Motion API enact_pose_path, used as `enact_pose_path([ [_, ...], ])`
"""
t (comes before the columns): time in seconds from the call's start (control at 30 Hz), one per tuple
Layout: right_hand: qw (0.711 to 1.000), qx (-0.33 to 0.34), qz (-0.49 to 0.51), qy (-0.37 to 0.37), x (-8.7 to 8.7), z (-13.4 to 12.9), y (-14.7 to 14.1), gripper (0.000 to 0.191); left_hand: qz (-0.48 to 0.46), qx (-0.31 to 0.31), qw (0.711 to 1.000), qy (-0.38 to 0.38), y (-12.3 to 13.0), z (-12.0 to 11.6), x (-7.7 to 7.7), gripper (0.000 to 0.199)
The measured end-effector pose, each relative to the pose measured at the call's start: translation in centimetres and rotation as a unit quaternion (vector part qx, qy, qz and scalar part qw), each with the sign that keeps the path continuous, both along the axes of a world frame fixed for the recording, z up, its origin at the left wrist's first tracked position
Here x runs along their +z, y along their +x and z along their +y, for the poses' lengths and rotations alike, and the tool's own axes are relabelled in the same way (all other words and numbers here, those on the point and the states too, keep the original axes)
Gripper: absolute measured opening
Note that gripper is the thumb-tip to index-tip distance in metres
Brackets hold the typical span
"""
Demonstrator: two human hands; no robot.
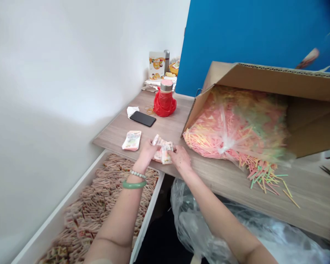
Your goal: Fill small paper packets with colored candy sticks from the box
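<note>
At the desk's front edge, my left hand (147, 151) and my right hand (180, 157) are on either side of some small printed packets (162, 149). My left fingers are closed over the packets' left side. At the right side, my right thumb and fingers pinch a packet's edge. The packets overlap, so I cannot tell how many there are. To the left of my hands lies a flat stack of similar printed packets (131, 140). Below my left arm is a white-walled drawer or bin (99, 161) full of thin, pinkish-brown wrapped sticks (99, 198).
A cardboard box (310, 124) lies open on the desk (225, 176), holding a clear bag of coloured sticks (209, 132); loose sticks (264, 178) spill out. A black phone (143, 118) and red-wrapped bottle (165, 101) stand behind my hands. Clear plastic (192, 220) hangs below.
</note>
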State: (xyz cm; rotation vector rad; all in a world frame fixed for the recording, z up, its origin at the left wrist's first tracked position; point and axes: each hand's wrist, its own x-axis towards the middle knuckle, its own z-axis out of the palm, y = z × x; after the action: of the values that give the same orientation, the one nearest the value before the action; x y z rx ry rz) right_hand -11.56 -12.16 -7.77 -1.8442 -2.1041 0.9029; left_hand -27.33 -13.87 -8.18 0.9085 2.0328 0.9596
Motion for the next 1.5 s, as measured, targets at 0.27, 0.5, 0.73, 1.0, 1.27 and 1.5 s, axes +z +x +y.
enact_pose_path([
  [0.27,0.939,0.021,0.343,0.029,-4.0,-0.3,2.1,0.014,-0.376,-0.018,0.918,0.126,0.7,-3.8,-1.8,0.060],
  [0.5,0.868,0.032,0.477,-0.132,-2.5,0.7,3.1,0.050,-0.387,-0.022,0.894,0.225,1.6,-5.2,-1.3,0.064],
  [0.73,0.878,0.074,0.469,-0.062,-2.0,0.4,3.6,0.036,-0.261,-0.166,0.926,0.218,0.3,-4.8,-1.7,0.050],
  [1.0,0.891,0.098,0.436,-0.085,-2.5,0.4,4.1,0.058,-0.105,-0.205,0.948,0.219,2.2,-4.6,-2.4,0.051],
  [1.27,0.845,0.015,0.533,-0.042,-3.5,-1.1,2.1,0.039,-0.081,-0.101,0.960,0.248,4.9,-6.3,-3.2,0.053],
  [1.5,0.871,0.176,0.439,-0.135,-4.2,-6.6,-0.2,0.051,-0.109,-0.043,0.965,0.235,2.2,-13.4,-3.5,0.045],
])
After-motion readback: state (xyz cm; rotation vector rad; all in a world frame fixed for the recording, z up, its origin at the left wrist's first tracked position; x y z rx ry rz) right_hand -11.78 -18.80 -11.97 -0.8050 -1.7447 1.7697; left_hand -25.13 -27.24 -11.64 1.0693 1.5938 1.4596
